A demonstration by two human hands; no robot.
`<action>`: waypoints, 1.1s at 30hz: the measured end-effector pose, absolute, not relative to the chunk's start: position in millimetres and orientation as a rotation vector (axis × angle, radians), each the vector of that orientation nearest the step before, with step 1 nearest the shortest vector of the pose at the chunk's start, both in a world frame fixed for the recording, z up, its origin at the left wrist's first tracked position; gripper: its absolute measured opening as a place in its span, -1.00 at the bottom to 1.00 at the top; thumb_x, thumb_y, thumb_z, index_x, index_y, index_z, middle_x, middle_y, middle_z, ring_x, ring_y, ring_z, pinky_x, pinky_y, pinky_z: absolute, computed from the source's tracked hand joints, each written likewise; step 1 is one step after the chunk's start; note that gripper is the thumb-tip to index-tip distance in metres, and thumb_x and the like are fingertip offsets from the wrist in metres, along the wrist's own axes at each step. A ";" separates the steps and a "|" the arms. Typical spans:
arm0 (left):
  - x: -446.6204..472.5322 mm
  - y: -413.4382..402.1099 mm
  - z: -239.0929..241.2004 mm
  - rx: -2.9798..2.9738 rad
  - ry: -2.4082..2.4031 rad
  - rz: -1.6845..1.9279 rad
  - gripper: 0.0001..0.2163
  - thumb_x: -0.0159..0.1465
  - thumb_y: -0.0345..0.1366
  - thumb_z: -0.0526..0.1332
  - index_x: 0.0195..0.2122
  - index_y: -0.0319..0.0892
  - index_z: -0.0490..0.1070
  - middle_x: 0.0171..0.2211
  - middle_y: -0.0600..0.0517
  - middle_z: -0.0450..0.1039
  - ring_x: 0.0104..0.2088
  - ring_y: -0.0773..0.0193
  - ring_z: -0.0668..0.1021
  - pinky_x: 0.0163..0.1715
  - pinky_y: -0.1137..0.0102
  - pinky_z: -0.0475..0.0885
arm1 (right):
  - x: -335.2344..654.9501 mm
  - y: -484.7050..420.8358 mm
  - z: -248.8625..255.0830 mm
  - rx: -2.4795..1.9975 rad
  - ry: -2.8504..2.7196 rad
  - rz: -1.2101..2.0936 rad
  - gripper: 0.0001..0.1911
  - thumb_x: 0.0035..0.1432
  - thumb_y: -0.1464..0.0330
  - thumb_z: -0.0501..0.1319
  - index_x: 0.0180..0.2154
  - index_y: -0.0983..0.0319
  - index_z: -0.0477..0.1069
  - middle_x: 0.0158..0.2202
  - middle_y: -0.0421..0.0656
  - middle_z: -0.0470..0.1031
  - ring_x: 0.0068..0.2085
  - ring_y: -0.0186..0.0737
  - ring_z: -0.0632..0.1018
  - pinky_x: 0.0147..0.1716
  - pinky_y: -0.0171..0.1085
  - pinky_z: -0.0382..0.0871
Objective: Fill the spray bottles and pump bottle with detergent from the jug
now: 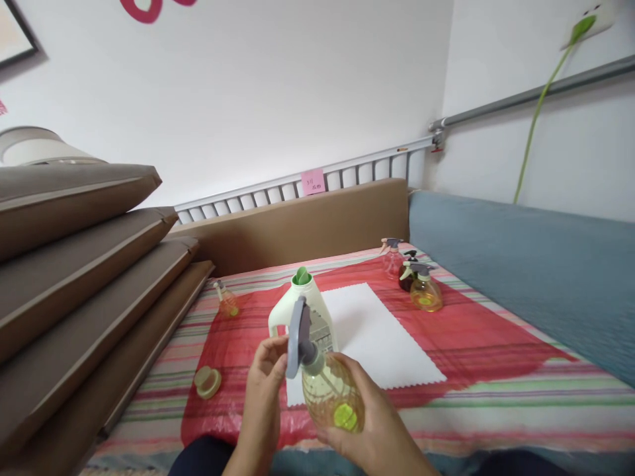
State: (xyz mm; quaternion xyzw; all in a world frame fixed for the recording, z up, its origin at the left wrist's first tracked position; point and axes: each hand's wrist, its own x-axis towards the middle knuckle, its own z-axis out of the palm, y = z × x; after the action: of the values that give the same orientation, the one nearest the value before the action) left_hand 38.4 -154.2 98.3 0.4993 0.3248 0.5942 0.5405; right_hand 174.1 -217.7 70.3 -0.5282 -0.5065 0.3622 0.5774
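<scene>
Held up near the camera is a clear yellowish spray bottle point(327, 390) with a grey trigger head, tilted to the left, a little yellow liquid and a lime-green label at its base. My right hand point(370, 416) is wrapped round its body. At the head, my left hand point(268, 373) is closed with thumb and curled fingers on the trigger side. Just behind stands a pale green detergent jug point(292, 303) with a green spout and no cap, partly hidden by the spray bottle. A pale round cap point(207, 382) lies left of my left hand.
A white scalloped sheet point(381, 344) lies on red plastic point(476, 337) over a striped cloth. Several bottles, including a yellow spray bottle point(425, 294), stand at back right; a small spray bottle point(227, 301) stands at left. Stacked brown cushions point(89, 277) rise on the left.
</scene>
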 end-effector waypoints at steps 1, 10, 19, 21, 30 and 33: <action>37.1 -155.3 97.8 1.186 0.767 1.420 -0.79 0.08 -0.23 0.29 -0.26 -0.15 0.42 -0.25 -0.02 0.51 -0.20 0.19 0.50 -0.20 0.38 0.35 | 174.5 -218.2 71.0 -1.251 -1.184 0.840 -0.26 -0.31 0.45 0.31 0.00 0.15 0.19 0.01 -0.07 0.37 0.01 -0.02 0.42 -0.01 -0.12 0.31; 44.8 -175.0 110.1 1.342 0.781 1.336 -0.62 -0.01 -0.17 0.35 -0.16 -0.19 0.46 -0.20 -0.11 0.51 -0.17 0.04 0.50 -0.18 0.29 0.37 | 169.9 -221.0 77.5 -1.269 -1.249 0.803 -0.25 -0.34 0.48 0.26 0.01 0.17 0.19 0.02 -0.06 0.36 0.04 -0.02 0.38 0.02 -0.11 0.26; 40.1 -162.5 98.9 1.262 0.660 1.330 -0.50 -0.09 -0.12 0.39 -0.10 -0.16 0.43 -0.12 -0.13 0.48 -0.08 -0.03 0.47 -0.10 0.23 0.34 | 171.8 -216.2 66.7 -1.327 -1.239 0.806 -0.25 -0.32 0.48 0.28 0.02 0.17 0.18 0.03 -0.06 0.35 0.03 -0.01 0.40 0.04 -0.09 0.25; 40.9 -164.6 102.0 1.313 0.704 1.317 -0.58 -0.05 -0.17 0.37 -0.15 -0.16 0.45 -0.16 -0.10 0.50 -0.11 0.01 0.48 -0.11 0.26 0.34 | 171.5 -216.3 66.3 -1.330 -1.276 0.798 -0.23 -0.33 0.48 0.28 0.03 0.16 0.17 0.04 -0.06 0.35 0.04 -0.01 0.39 0.04 -0.09 0.25; 33.5 -163.9 103.2 1.282 0.585 1.141 -0.48 -0.05 -0.07 0.35 -0.06 -0.17 0.42 -0.11 -0.15 0.45 -0.08 -0.04 0.44 -0.10 0.22 0.32 | 173.2 -214.9 60.8 -1.308 -1.284 0.900 -0.21 -0.34 0.46 0.31 0.05 0.17 0.19 0.04 -0.05 0.37 0.06 0.03 0.38 0.06 -0.07 0.24; 32.8 -165.5 104.3 1.297 0.661 1.178 -0.60 -0.03 -0.15 0.36 -0.18 -0.19 0.46 -0.26 -0.08 0.48 -0.23 0.10 0.47 -0.23 0.33 0.33 | 173.4 -214.5 60.3 -1.282 -1.295 0.919 -0.23 -0.33 0.46 0.30 0.04 0.16 0.22 0.05 -0.05 0.36 0.08 0.03 0.36 0.07 -0.08 0.23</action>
State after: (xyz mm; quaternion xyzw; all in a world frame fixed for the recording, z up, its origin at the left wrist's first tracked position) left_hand 32.8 -165.5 104.3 0.5579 0.2845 0.5066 0.5926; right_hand 173.4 -214.5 60.3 -0.5355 -0.5409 0.3840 0.5228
